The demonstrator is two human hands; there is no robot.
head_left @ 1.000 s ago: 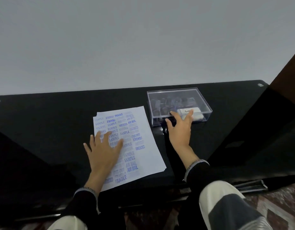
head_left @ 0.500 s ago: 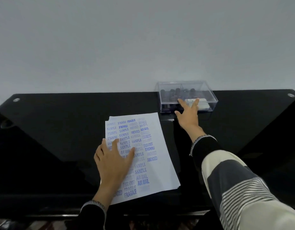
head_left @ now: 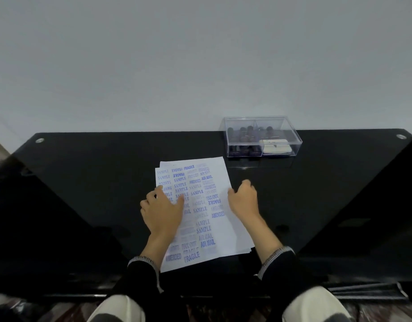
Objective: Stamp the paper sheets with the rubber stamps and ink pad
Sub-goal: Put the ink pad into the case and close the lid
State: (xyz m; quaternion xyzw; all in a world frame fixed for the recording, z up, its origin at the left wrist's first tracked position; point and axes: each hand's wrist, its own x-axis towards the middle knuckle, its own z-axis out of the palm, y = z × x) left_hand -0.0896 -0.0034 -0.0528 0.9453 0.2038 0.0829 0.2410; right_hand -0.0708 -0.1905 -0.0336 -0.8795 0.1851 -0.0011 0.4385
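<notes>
A small stack of white paper sheets [head_left: 207, 182], covered with blue stamped words, lies in the middle of the black table [head_left: 84, 182]. My left hand [head_left: 162, 209] rests flat on the stack's left half with its fingers spread. At the stack's right edge is my right hand [head_left: 244, 199], its fingers curled loosely at the paper's edge; whether it pinches a sheet I cannot tell. A closed clear plastic box [head_left: 262, 137] stands at the back right, apart from both hands. Inside it are several dark rubber stamps [head_left: 244, 135] and a white ink pad [head_left: 275, 146].
The glossy black table runs back to a plain grey wall [head_left: 200, 66]. Metal studs [head_left: 39, 140] mark its back corners. The table's front edge lies just below my sleeves.
My right hand has let go of the clear box and come back to the right edge of the paper stack. The box now stands alone at the back. My left hand stays on the sheets.
</notes>
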